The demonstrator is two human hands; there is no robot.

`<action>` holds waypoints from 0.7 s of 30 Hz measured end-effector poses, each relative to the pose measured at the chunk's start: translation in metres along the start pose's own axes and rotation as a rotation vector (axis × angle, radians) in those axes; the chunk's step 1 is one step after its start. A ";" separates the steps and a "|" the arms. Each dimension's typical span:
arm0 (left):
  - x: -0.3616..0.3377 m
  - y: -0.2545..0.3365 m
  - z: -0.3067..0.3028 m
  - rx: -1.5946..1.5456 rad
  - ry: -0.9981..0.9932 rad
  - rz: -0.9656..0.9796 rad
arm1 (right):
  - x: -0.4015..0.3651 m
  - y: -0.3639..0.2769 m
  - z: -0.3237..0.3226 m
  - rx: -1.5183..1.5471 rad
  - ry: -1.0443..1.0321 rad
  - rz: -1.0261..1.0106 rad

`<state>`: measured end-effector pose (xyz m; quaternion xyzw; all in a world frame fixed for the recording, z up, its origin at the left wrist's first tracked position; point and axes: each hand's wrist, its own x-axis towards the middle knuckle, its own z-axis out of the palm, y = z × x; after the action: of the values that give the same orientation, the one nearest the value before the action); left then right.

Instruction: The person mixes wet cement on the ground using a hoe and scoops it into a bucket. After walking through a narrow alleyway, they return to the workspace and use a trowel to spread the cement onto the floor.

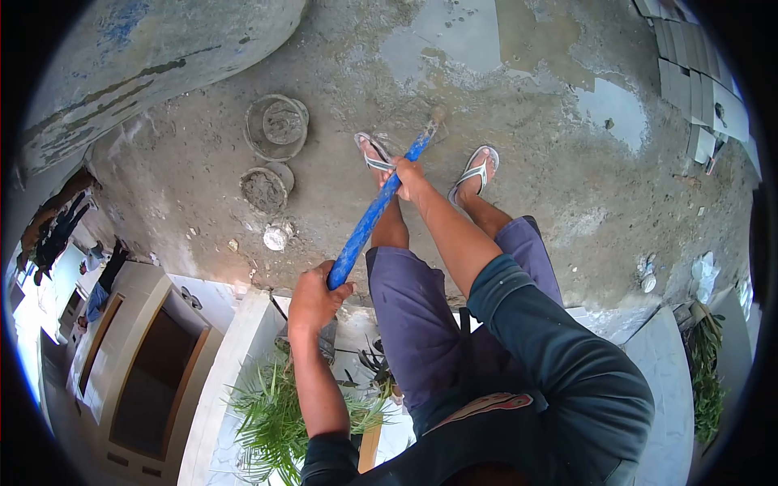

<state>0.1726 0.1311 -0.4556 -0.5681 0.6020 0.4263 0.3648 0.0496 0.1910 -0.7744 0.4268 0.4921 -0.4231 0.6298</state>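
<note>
My left hand [316, 298] is closed around the upper end of a long-handled tool with a blue pole [362, 232]. Farther down the same pole, my right hand [410, 176] wraps around it. The pole slants away from me across the ground, between my feet. Its far end is mud-coloured and blends into the wet grey ground [438, 166], so I cannot make out what kind of head it has. Both my feet, in flip-flops [476, 170], stand on either side of the pole's far end.
Left of my feet stand a bucket [275, 151] with another container inside and a smaller bucket [284, 174] of grey mix. Puddles [612, 113] lie ahead. Stacked grey tiles or panels [697, 85] stand far right. A plant [275, 413] grows close behind my left arm.
</note>
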 end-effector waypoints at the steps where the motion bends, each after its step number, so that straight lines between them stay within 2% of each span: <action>1: -0.002 0.005 0.003 0.023 0.007 0.003 | -0.001 -0.003 -0.001 -0.009 0.017 -0.006; 4: -0.013 0.033 0.011 -0.111 0.081 0.017 | 0.000 -0.019 -0.006 -0.063 0.030 0.005; 7: -0.026 0.066 0.017 -0.108 0.001 0.083 | 0.000 -0.035 -0.018 -0.065 0.034 -0.065; 9: -0.030 0.076 0.028 -0.027 0.089 0.311 | -0.004 -0.053 -0.030 -0.106 0.000 -0.053; 10: -0.033 0.082 0.025 -0.039 0.100 0.317 | -0.005 -0.062 -0.031 -0.132 -0.036 -0.041; 12: -0.046 0.088 0.009 -0.091 -0.010 0.240 | -0.015 -0.073 -0.031 -0.129 -0.073 -0.030; 17: -0.079 0.040 -0.032 -0.132 0.118 0.385 | -0.075 -0.067 0.003 -0.047 -0.117 -0.073; 21: -0.108 -0.050 -0.074 -0.082 0.047 0.450 | -0.126 -0.016 0.051 0.081 -0.165 -0.189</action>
<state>0.2352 0.1030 -0.3330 -0.4438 0.7039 0.5076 0.2231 0.0275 0.1523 -0.6449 0.3674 0.4592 -0.5339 0.6075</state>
